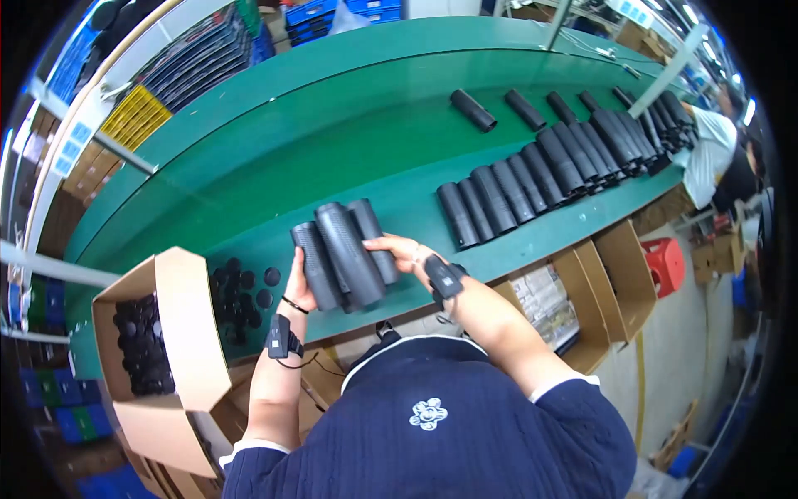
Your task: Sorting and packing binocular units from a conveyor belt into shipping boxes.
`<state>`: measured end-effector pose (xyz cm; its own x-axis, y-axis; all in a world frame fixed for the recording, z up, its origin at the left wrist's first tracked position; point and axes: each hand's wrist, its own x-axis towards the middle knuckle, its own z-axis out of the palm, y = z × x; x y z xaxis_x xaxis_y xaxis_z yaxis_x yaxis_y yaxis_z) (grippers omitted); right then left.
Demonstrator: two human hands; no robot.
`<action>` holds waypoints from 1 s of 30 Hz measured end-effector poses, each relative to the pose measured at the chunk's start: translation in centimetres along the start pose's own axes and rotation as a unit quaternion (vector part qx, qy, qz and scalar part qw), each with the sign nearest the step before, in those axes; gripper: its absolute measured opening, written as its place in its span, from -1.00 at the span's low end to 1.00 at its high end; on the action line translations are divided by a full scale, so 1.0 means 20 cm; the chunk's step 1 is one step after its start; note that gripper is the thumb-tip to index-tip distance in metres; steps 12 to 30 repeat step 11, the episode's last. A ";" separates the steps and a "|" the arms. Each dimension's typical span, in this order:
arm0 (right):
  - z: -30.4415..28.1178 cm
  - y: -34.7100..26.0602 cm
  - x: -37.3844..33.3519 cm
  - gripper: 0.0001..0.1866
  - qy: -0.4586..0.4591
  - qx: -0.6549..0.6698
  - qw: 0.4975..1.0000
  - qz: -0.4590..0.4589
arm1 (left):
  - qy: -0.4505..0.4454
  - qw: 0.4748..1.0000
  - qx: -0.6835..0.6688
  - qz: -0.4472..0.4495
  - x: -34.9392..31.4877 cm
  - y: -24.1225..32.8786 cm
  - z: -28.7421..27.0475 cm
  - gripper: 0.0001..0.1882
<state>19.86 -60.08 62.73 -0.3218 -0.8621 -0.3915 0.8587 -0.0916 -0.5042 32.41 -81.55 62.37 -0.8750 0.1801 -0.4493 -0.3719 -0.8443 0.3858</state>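
Observation:
Between my two hands is a small bunch of black textured tubes [347,254], side by side and tilted, above the near edge of the green work table. My left hand [298,283] presses against the left side of the bunch, fingers partly hidden behind it. On the opposite side, my right hand [401,249] grips the rightmost tube with its thumb and fingers. Close to my left hand, loose black round caps [241,299] lie scattered on the table. To the right, a long row of similar black tubes [499,200] lies along the table's near side.
An open cardboard box [189,328] full of black caps stands at the left. Several single tubes [474,111] lie on the green belt [332,125]. More open cartons [611,274] and a red stool [663,264] are at the right. Another person [711,154] stands at the far right.

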 end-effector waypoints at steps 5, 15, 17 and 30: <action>-0.02 -0.05 0.31 -0.42 -0.018 -0.029 0.999 0.006 | 0.016 0.999 0.023 0.036 0.13 0.18 -0.20 -0.17; -0.10 -0.14 0.43 -0.38 -0.021 -0.054 0.995 0.075 | 0.091 0.995 0.047 0.006 0.11 0.19 -0.34 -0.29; -0.10 -0.14 0.43 -0.38 -0.021 -0.054 0.995 0.075 | 0.091 0.995 0.047 0.006 0.11 0.19 -0.34 -0.29; -0.10 -0.14 0.43 -0.38 -0.021 -0.054 0.995 0.075 | 0.091 0.995 0.047 0.006 0.11 0.19 -0.34 -0.29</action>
